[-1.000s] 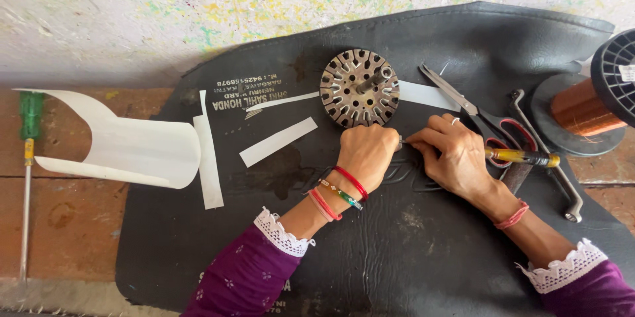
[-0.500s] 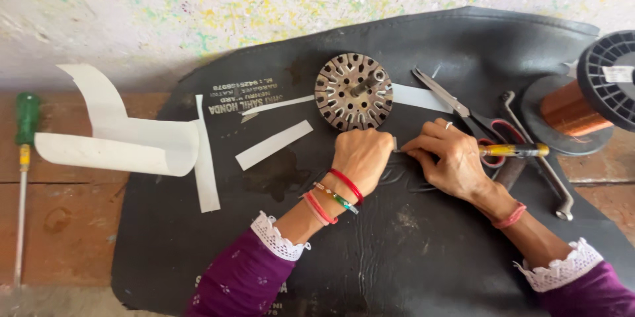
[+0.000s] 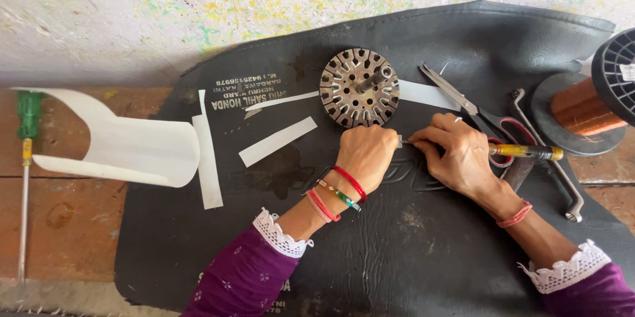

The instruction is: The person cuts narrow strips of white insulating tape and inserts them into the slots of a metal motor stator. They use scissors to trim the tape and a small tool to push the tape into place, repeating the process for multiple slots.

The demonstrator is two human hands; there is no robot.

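My left hand (image 3: 367, 152) is closed in a fist on the black rubber mat (image 3: 410, 251), just below a round slotted metal stator core (image 3: 359, 87). A small pale strip (image 3: 399, 140) pokes out of the fist toward my right hand (image 3: 456, 153). That hand grips a yellow-handled tool (image 3: 526, 152), its fingertips pointed at the strip's end. The tool's tip is hidden under the fingers. Both hands almost touch.
Scissors (image 3: 463, 102) and a bent metal wrench (image 3: 555, 171) lie right of the core. A copper wire spool (image 3: 595, 102) stands at the far right. White paper strips (image 3: 278, 140) and a curled sheet (image 3: 126, 145) lie to the left, with a green screwdriver (image 3: 26, 158) on the bricks.
The view sways a little. Both hands stay in the same place below the stator core, with the same grips.
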